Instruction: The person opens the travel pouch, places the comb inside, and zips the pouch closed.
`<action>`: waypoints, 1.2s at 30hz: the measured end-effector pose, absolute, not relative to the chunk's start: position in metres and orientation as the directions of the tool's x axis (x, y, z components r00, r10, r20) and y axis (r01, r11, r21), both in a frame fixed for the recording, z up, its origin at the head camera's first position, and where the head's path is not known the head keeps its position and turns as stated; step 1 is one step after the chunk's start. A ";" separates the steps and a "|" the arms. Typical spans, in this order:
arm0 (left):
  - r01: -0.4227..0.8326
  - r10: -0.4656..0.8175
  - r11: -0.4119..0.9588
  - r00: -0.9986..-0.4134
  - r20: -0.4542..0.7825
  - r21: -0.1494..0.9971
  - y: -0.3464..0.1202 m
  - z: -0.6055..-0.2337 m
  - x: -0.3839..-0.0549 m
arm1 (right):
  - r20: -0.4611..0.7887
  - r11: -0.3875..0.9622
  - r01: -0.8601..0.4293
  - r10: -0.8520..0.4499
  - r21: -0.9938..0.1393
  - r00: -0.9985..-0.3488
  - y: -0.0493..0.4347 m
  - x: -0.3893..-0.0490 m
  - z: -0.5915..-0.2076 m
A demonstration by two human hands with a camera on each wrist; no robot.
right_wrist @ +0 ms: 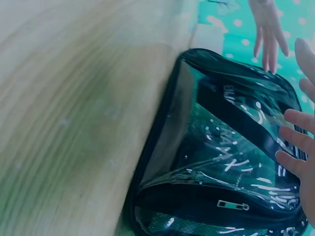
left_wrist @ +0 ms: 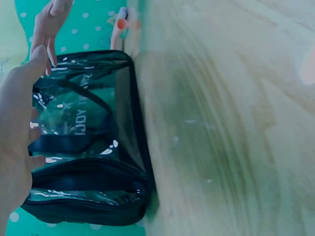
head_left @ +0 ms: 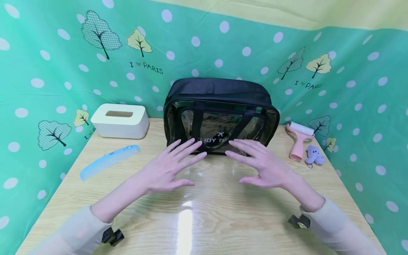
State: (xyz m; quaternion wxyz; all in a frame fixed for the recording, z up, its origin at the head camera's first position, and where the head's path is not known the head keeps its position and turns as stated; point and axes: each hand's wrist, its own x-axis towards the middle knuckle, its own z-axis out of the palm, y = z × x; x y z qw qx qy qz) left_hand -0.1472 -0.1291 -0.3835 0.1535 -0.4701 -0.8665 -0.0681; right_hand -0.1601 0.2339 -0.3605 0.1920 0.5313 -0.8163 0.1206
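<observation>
A black travel bag (head_left: 220, 88) with a clear front panel, dark handles and white lettering stands upright at the back of the table. My left hand (head_left: 173, 164) hovers before its lower left front, fingers straight and spread, holding nothing. Opposite it, my right hand (head_left: 262, 163) is held likewise, palm down, before the bag's lower right front. Whether any fingertip touches the bag, I cannot tell. In the right wrist view a zipper pull (right_wrist: 233, 205) shows on the bag (right_wrist: 167, 123). The left wrist view shows the bag (left_wrist: 133, 98) sideways, beyond the left hand (left_wrist: 17, 123).
A white tissue box (head_left: 122, 124) stands at the back left, with a blue comb (head_left: 109, 161) lying in front of it. On the right lie a pink-handled lint roller (head_left: 299, 141) and a small purple plush toy (head_left: 314, 155). A green dotted curtain (head_left: 204, 53) hangs close behind the wooden table (head_left: 223, 219).
</observation>
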 end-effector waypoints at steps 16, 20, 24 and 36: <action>0.859 0.684 0.512 -0.431 0.588 0.034 -0.110 -0.356 -0.159 | 0.807 0.325 -0.938 -0.518 -0.121 -0.283 0.228 -0.184 -0.336; 0.862 0.623 0.500 -0.424 0.658 0.083 -0.108 -0.350 -0.161 | 0.883 0.366 -0.918 -0.368 -0.151 -0.292 0.230 -0.188 -0.333; 0.862 0.538 0.487 -0.426 0.728 0.144 -0.108 -0.344 -0.162 | 0.922 0.435 -0.870 -0.187 -0.232 -0.340 0.236 -0.192 -0.329; 0.835 0.314 0.483 -0.445 0.839 0.262 -0.119 -0.324 -0.174 | 0.834 0.529 -0.665 0.170 -0.527 -0.525 0.243 -0.187 -0.315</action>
